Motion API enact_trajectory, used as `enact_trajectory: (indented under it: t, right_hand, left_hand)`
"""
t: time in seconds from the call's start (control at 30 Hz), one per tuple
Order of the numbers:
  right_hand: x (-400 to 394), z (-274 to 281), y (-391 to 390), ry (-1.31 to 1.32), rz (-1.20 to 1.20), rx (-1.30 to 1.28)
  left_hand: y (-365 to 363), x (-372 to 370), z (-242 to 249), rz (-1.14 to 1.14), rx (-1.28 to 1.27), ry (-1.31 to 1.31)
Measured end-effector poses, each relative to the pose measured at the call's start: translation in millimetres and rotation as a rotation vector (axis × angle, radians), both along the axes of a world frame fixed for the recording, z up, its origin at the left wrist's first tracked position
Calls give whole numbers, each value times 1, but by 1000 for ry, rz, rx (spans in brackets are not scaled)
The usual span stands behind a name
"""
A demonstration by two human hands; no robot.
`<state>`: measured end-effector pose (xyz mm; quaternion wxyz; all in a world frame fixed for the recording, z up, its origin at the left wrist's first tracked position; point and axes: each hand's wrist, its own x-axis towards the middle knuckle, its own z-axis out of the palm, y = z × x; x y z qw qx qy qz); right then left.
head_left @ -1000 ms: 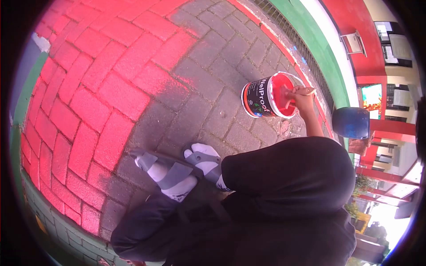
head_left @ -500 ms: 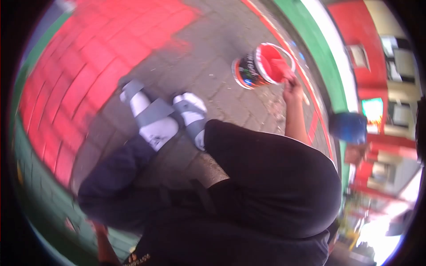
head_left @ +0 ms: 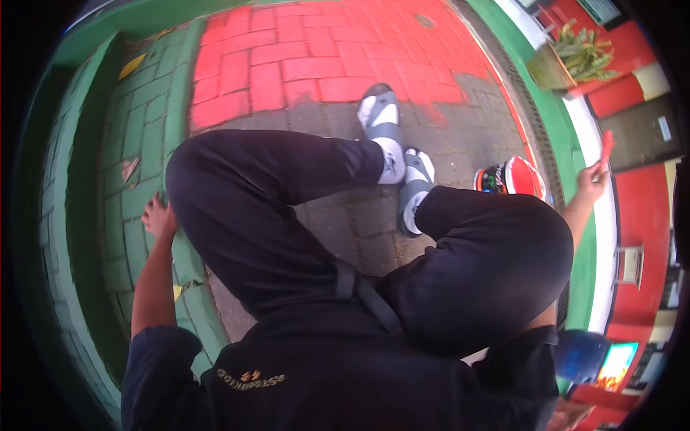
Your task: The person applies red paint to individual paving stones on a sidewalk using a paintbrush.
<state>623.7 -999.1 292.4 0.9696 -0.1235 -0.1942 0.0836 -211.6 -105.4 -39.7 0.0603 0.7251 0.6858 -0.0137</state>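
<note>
Pvmt [head_left: 345,54] part red, part grey; bucket [head_left: 512,177] nr its R edge, apart from R hand [head_left: 591,181], whose fingers grip brush [head_left: 608,146], red end past fingertips. L hand [head_left: 159,217], fingers loose, on green ledge [head_left: 136,248].

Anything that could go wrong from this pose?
1. Drips: the red brush is up in the right hand, away from the bucket; paint could land on the green edging or trousers.
2. Spill: the bucket stands open near the right knee; a leg shift might knock it.
3. Smudge: one sandal reaches the red paving; if wet (can't tell), it may mark.
</note>
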Motion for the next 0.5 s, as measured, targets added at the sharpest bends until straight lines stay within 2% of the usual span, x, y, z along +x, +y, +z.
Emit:
enact_trajectory:
  t: [0.03,0.17,0.27,0.3,0.33,0.43,0.47,0.5]
  right_hand:
    - [3,49,32,-3,-285,-93]
    - [45,213,61,51,-322,-294]
    - [0,290,141,-12,-479,-491]
    - [-5,299,163,-75,-524,-569]
    - [29,311,155,-87,-336,-449]
    - [42,293,224,-178,-303,-534]
    - [86,276,229,-85,-48,-355]
    - [55,251,290,97,-169,-278]
  left_hand:
    - [6,-8,-9,28,47,-47]
    - [26,-3,-27,176,178,-264]
    - [21,18,-36,269,208,-195]
    - [15,20,-34,283,206,-194]
    - [5,26,-20,251,211,-181]
    - [-12,33,7,216,179,-175]
    - [-10,29,16,197,147,-191]
    - [1,18,20,229,149,-190]
